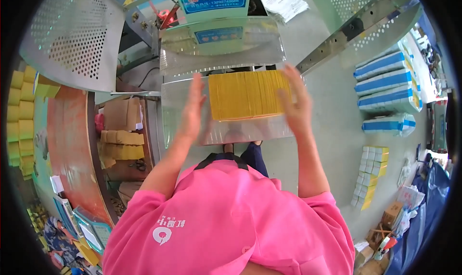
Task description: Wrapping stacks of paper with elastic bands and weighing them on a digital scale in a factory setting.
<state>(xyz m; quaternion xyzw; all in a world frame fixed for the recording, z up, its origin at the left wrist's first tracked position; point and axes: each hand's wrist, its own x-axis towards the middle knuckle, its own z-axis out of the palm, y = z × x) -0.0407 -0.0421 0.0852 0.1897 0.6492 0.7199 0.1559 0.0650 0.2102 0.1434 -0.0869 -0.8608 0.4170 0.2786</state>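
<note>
A thick block of yellow paper sheets [245, 96], packed on edge side by side, lies on a shiny metal table [180, 126] in front of me. My left hand [193, 109] is upright beside its left end, fingers stretched out, with a narrow gap between palm and paper. At the other end, my right hand [296, 102] has its fingers spread and overlaps the block's right edge; whether it touches the paper I cannot tell. Both hands are slightly blurred and hold nothing. A clear bent cover [221, 46] sits just behind the block, on the machine.
Perforated metal guards [72, 39] flank the machine at left, and a metal bar [351, 29] slants at right. A red-brown bench [72, 145] with shelves stands left. Blue-and-white wrapped bundles [385, 82] and small yellow-white stacks [370, 174] sit on the floor at right.
</note>
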